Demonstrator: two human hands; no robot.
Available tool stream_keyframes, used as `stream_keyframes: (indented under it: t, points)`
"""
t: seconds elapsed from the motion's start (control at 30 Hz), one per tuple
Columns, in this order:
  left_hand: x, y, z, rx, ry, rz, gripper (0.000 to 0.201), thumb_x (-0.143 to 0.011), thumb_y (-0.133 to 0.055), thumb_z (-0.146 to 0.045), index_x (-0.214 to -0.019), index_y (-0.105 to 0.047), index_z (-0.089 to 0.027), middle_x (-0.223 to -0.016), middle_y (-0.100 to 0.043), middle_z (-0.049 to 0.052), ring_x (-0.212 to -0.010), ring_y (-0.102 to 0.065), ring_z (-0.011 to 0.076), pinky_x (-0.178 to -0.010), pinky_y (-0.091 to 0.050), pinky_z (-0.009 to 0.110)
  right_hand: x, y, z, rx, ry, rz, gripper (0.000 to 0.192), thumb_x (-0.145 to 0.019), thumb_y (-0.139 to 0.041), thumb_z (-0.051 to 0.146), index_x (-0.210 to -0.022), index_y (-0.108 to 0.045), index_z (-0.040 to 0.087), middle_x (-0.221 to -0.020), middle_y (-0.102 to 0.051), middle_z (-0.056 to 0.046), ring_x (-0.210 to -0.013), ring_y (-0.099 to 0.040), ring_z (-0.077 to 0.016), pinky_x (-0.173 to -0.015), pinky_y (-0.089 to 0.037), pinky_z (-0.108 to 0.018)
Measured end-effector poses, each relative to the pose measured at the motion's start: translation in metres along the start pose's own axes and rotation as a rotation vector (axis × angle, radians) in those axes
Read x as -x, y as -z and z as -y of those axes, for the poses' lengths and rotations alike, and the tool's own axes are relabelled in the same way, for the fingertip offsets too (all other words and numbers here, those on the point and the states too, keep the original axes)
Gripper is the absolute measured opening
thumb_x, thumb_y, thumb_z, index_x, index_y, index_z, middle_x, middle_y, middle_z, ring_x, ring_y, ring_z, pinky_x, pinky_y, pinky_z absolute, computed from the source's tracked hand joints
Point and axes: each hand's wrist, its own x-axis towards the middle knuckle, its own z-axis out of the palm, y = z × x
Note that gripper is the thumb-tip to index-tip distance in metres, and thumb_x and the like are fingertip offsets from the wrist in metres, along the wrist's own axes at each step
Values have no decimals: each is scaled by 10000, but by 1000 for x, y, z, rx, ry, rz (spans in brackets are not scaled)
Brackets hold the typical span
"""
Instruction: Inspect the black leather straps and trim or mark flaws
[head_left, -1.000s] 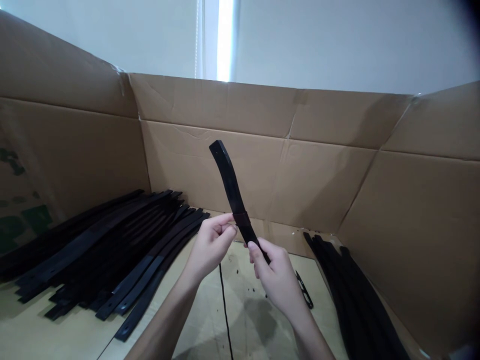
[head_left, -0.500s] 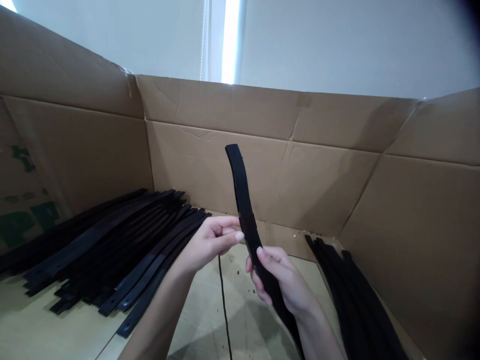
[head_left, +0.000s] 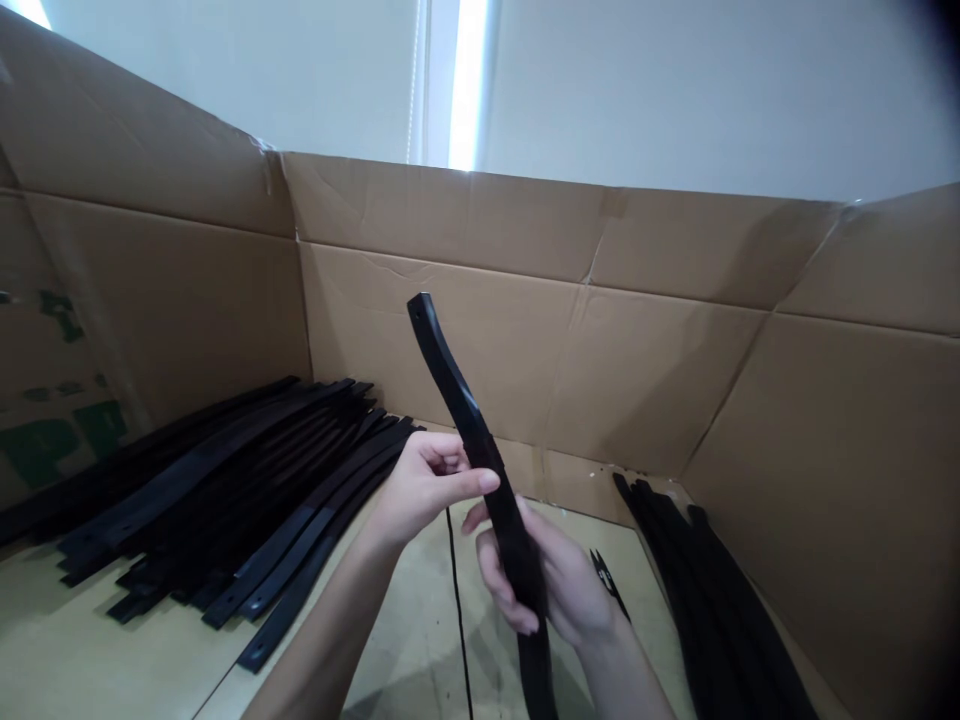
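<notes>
A long black strap (head_left: 444,374), slightly curved, stands tilted in front of me with a small hole near its upper end. My right hand (head_left: 559,570) is wrapped around it lower down, fingers curled over its left edge. Higher up, my left hand (head_left: 431,487) pinches it, thumb lying across its face and the other fingers partly hidden behind. A thicker sleeve-like step shows on the strap just above the left thumb. Its lower end runs out of view at the bottom.
Many similar black straps (head_left: 225,490) lie piled at left; several more (head_left: 720,600) lie at right. Small black thread snips (head_left: 609,582) rest beside my right wrist. A thin black cord (head_left: 460,620) lies on the pale table (head_left: 390,640). Cardboard walls (head_left: 450,330) enclose three sides.
The strap's upper end has swung left and its face has turned. My left thumb has moved onto the strap, my right hand has rolled around it, and the snips have come into view.
</notes>
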Motion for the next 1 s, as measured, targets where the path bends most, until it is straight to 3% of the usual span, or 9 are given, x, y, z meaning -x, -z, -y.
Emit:
stream_keyframes:
  t: [0.17, 0.27, 0.37, 0.43, 0.67, 0.83, 1.0]
  points:
    - [0, -11, -8, -227, -17, -177, 296, -754, -750, -281, -547, -618, -115, -449, -468, -47, -426, -347, 43, -424, -243, 184, -2, -4, 5, 402, 155, -377, 290, -958, -523, 458, -1035, -559, 181, -689, -488, 46, -423, -388, -30, -400, -302, -153]
    - [0, -13, -10, -261, 19, -119, 203, -804, -675, -280, -683, -695, -119, -497, -487, -41, -463, -367, 62, -454, -287, 190, -2, -5, 7, 546, 177, -495, 291, -968, -493, 468, -985, -547, 182, -666, -445, 55, -443, -387, -45, -400, -304, -161]
    - [1, -14, -11, -240, 28, -31, 218, -843, -564, -221, -928, -746, -135, -642, -601, -5, -571, -473, 97, -580, -396, 218, -1, -3, 8, 574, 175, -505, 299, -969, -476, 475, -942, -535, 183, -655, -441, 57, -428, -384, -49, -387, -299, -173]
    - [1, -14, -12, -266, 22, -34, 292, -826, -514, -168, -995, -751, -141, -663, -602, -5, -606, -479, 106, -607, -393, 224, -1, -2, 8, 580, 175, -500, 295, -970, -473, 473, -924, -525, 186, -654, -442, 58, -421, -380, -49, -383, -292, -178]
    - [1, -8, -6, -179, 119, -56, 324, -767, -509, -147, -962, -766, -105, -477, -264, -82, -471, -179, 71, -459, -148, 231, 1, -3, 11, 598, 178, -484, 293, -973, -477, 460, -904, -528, 179, -638, -441, 61, -431, -378, -49, -399, -297, -176]
    - [-1, -5, -3, -69, 133, -74, 248, -744, -539, -136, -811, -772, -85, -446, -298, -71, -450, -182, 60, -456, -138, 247, 2, 0, 12, 497, 165, -409, 291, -968, -498, 449, -1032, -556, 171, -645, -465, 58, -401, -371, -39, -377, -277, -170]
    - [-2, -2, -3, 14, 173, -12, 187, -751, -613, -172, -805, -768, -83, -444, -382, -51, -429, -224, 49, -437, -143, 234, 2, 3, 11, 257, 113, -339, 272, -955, -532, 436, -990, -574, 170, -615, -490, 62, -339, -395, -28, -334, -288, -146]
